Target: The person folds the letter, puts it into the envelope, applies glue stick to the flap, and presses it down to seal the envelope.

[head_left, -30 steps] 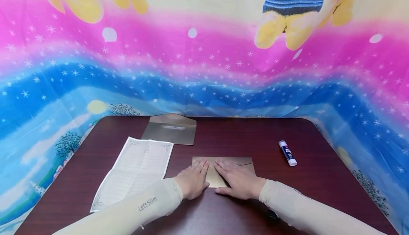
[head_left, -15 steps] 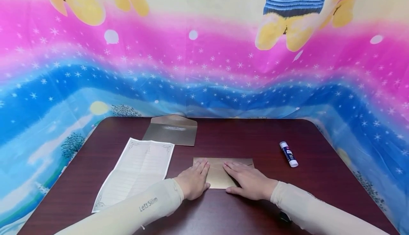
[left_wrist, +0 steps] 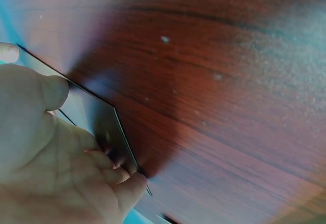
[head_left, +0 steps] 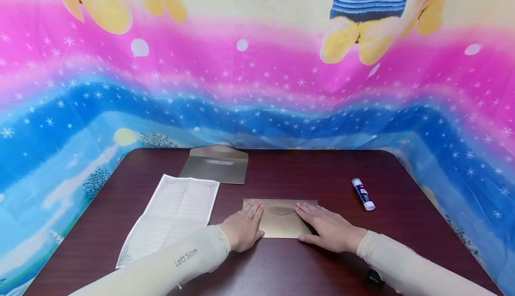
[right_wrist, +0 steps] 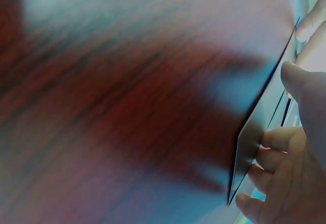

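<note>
A gold envelope (head_left: 280, 225) lies flat on the table, its pointed flap folded down. My left hand (head_left: 242, 227) rests on its left end, fingers extended over the surface. At the right end, my right hand (head_left: 331, 230) touches the envelope with straight fingers, thumb spread toward the near edge. In the left wrist view, the envelope (left_wrist: 106, 127) shows under the fingers, with the little finger at its corner. From the right wrist, the envelope (right_wrist: 248, 138) appears as a thin slab below the fingertips. Parts of both ends are hidden beneath the hands.
A creased, bordered letter sheet (head_left: 177, 211) lies to the left, partly under the left sleeve (head_left: 201, 251). Behind it sits a second gold envelope (head_left: 215, 170) with its flap raised. A glue stick (head_left: 363, 194) lies at right on the dark wooden table (head_left: 306, 171).
My right hand has slid right across the envelope, uncovering the flap's point. The left hand has stayed in place on the left end.
</note>
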Tool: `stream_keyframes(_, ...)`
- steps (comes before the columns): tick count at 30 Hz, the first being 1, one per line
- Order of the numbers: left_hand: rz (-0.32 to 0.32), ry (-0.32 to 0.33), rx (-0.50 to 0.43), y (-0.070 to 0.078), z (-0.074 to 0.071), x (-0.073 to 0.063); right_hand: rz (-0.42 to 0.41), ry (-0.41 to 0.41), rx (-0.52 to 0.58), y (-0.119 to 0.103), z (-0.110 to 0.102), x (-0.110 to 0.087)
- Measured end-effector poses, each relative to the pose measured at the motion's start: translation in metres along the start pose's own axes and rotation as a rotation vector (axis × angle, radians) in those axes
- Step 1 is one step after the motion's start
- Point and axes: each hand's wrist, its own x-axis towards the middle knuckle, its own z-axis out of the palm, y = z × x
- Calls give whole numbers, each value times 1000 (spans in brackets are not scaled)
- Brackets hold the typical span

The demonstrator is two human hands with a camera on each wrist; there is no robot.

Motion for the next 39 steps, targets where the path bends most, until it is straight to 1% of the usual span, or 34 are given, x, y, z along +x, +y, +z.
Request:
stream_keyframes(3,-1,3,4,0,2,1,18,-15,13,5,-3,-4)
stream_keyframes(11,-8,1,-3,0,3,1,42,-22,13,18,-9,-15)
stream_keyframes(18,-10,0,4,0,3,1,48,-25,4,23,-10,-17)
stream_keyframes(22,1,6,9,-1,4,1,64,-26,22,23,-10,-17)
stream_keyframes(26,26,34,31,-2,6,2,83,-8,35,23,-11,-19)
stream_keyframes(31,36,69,21,-3,8,4,86,20,21,22,-10,-19)
stream_keyframes(36,40,115,-6,-7,7,5,99,33,6,20,-9,-15)
stream_keyframes(39,56,156,-12,-9,3,5,115,24,11,17,-10,-13)
